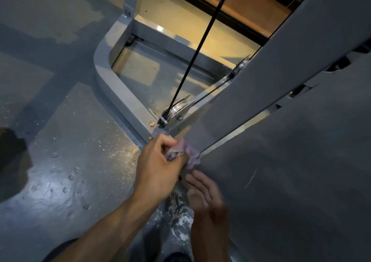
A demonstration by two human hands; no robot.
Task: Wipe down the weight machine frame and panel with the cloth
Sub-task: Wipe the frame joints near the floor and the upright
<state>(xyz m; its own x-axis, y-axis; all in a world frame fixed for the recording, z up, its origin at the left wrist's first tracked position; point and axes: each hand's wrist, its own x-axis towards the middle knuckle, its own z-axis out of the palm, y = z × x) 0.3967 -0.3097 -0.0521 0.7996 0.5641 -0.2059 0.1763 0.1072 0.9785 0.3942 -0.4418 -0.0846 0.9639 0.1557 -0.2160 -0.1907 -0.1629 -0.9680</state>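
Nearest us, our right hand sits low beside the grey panel, fingers straight and relaxed, palm turned up, holding nothing; its fingertips lie just under the cloth. Our left hand reaches in above it, fingers curled round a bunched purple cloth. We note the cloth pressed against the bottom corner of the panel, where the panel's edge meets the grey frame at floor level. Frame rail curves away from that corner toward the upper left, with a brass bolt near the joint. Just past the bolt, a metal pulley carries a black cable running up and out of view. Floor is grey, speckled with pale grit beside our left hand and smeared white paint below the wrists.
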